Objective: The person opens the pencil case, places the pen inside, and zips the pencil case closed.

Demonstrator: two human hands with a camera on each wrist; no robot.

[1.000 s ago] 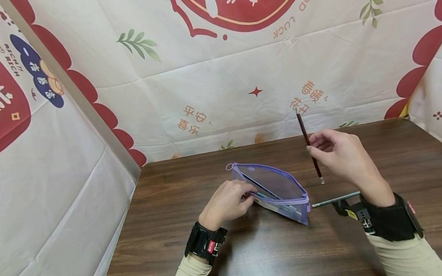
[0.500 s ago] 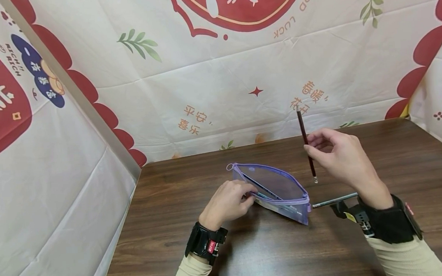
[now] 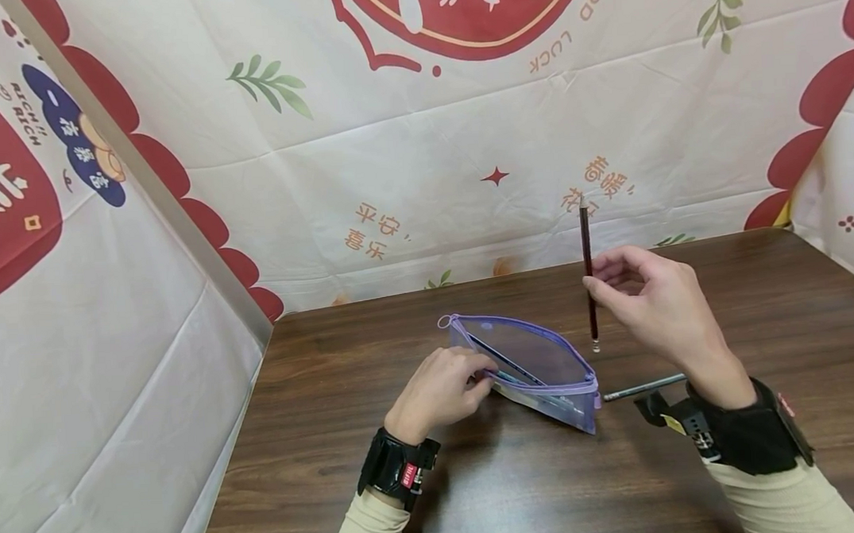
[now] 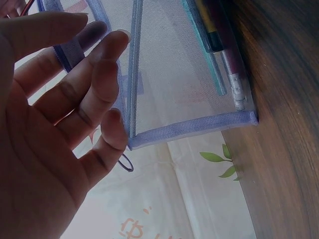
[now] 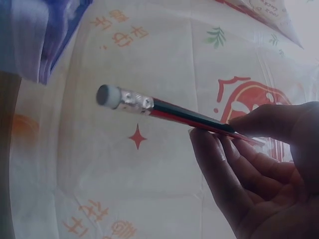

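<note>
A purple mesh pencil pouch (image 3: pixel 541 341) sits on the table with its zipped mouth spread wide. My left hand (image 3: pixel 439 385) pinches its near rim between thumb and fingers. Through the mesh in the left wrist view show a pencil with a metal eraser end (image 4: pixel 235 84) and a teal stick (image 4: pixel 218 74). Right of the pouch, my right hand (image 3: pixel 657 300) pinches a dark red and black pencil (image 3: pixel 587 240) by its middle, above the table. It stands nearly upright, white eraser (image 5: pixel 108 95) down and point up.
A blue-grey pencil (image 3: pixel 643 387) lies on the wooden table (image 3: pixel 313 454) right of the pouch, its far end hidden by my right wrist. A white printed cloth (image 3: pixel 422 163) hangs behind the table and along the left side.
My right hand has shifted slightly left, and the pencil in it has swung from tilted to nearly upright, its eraser end moving left toward the pouch. The left hand and pouch stay put.
</note>
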